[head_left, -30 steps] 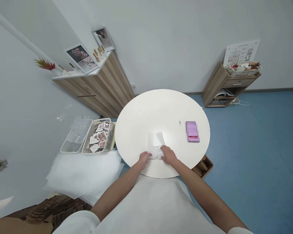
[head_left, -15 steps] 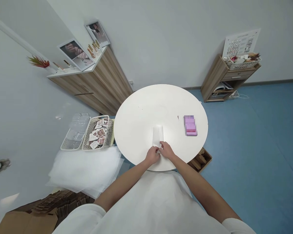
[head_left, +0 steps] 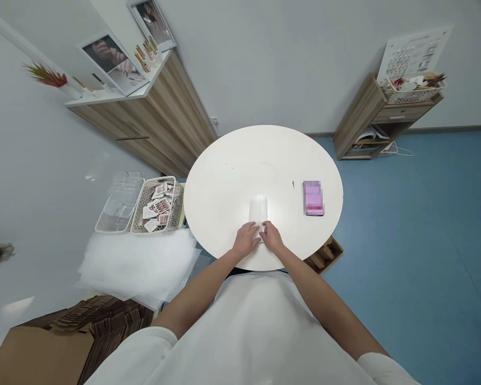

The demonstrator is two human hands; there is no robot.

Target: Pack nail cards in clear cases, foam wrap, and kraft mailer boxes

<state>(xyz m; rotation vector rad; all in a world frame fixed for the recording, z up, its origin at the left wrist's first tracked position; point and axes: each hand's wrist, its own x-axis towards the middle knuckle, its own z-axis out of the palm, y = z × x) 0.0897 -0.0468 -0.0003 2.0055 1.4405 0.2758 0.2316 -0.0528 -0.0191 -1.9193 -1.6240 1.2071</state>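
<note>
A narrow, folded white sheet (head_left: 258, 207) lies flat on the round white table (head_left: 220, 160) in front of me. Across its near left part rests my left hand (head_left: 246, 239), with the fingers stretched out and lying on it. My right hand (head_left: 271, 237) is at the near right edge of the sheet, its fingers bent and closed on that edge. The near end of the sheet is partly hidden between and under my hands.
A purple, pixelated box (head_left: 313, 198) lies to the right on the table. Left of the table are a basket of small cards (head_left: 178, 206), clear plastic trays (head_left: 124, 200) and stacked white sheets (head_left: 136, 262). A cardboard box (head_left: 336, 254) stands below the table's right edge.
My hands have spread slightly apart on the folded sheet. The left fingers, bunched before, now lie stretched over it. The whole view has shifted a little as my head moved.
</note>
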